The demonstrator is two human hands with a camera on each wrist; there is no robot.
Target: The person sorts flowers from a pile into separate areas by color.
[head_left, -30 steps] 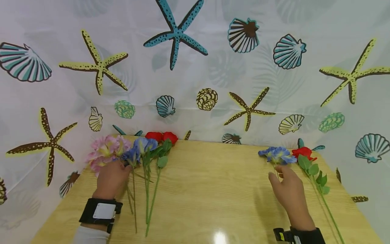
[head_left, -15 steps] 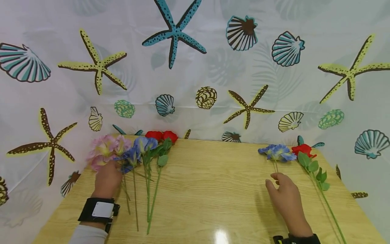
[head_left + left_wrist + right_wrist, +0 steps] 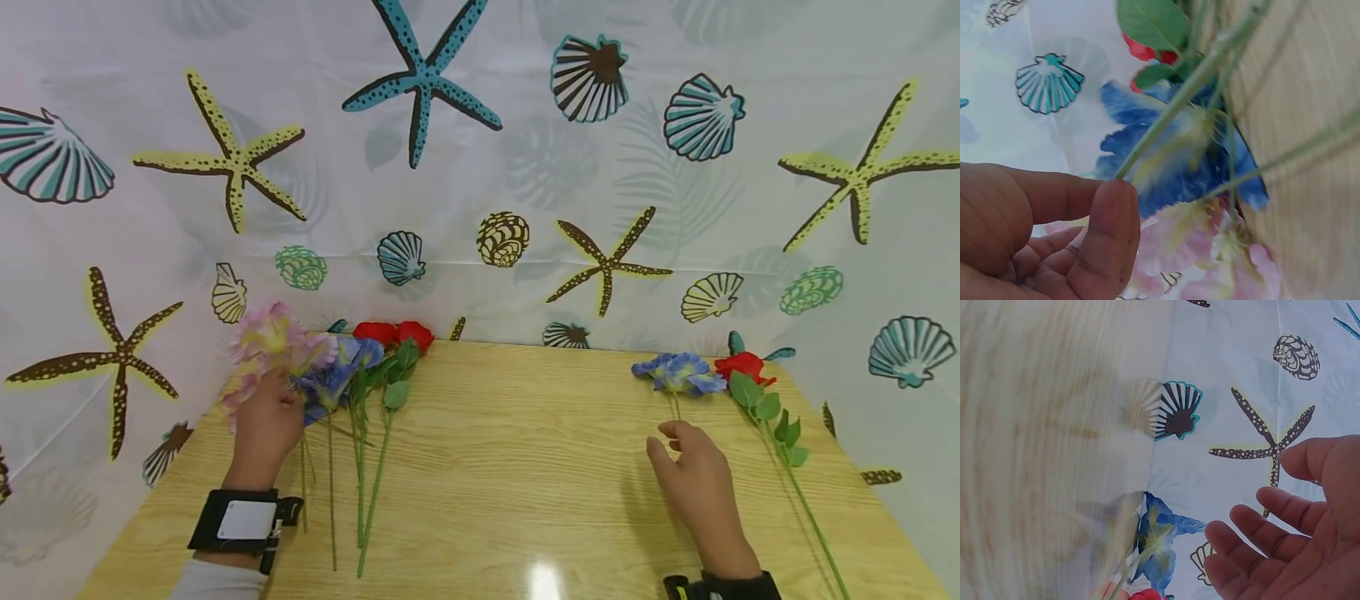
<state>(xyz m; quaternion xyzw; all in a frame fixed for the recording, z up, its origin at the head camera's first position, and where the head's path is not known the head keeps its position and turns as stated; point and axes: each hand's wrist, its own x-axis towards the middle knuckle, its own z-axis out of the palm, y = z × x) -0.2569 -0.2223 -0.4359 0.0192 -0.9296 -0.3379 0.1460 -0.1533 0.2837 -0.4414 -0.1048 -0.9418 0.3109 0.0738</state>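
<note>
My left hand point(image 3: 262, 433) is at the left flower group, with a pink flower point(image 3: 270, 329) rising just above its fingers. In the left wrist view, thumb and forefinger pinch a thin green stem point(image 3: 1172, 109); its bloom is out of that view. Blue flowers point(image 3: 333, 379) and red roses point(image 3: 412, 333) lie just to the right, their long stems pointing toward me. My right hand point(image 3: 697, 492) hovers over the table with fingers loosely bent and holding nothing. Beyond its fingertips lies a blue flower point(image 3: 678, 373), with a single red rose point(image 3: 742, 367) to the right.
The pale wooden table point(image 3: 510, 467) narrows toward the back. Behind it hangs a white cloth point(image 3: 465, 192) printed with starfish and shells. The right rose's leafy stem point(image 3: 806, 500) runs along the table's right side toward the front.
My left hand has shifted slightly left and taken a stem, and a pink flower has risen with it. My right hand has drawn back a little from the blue flower.
</note>
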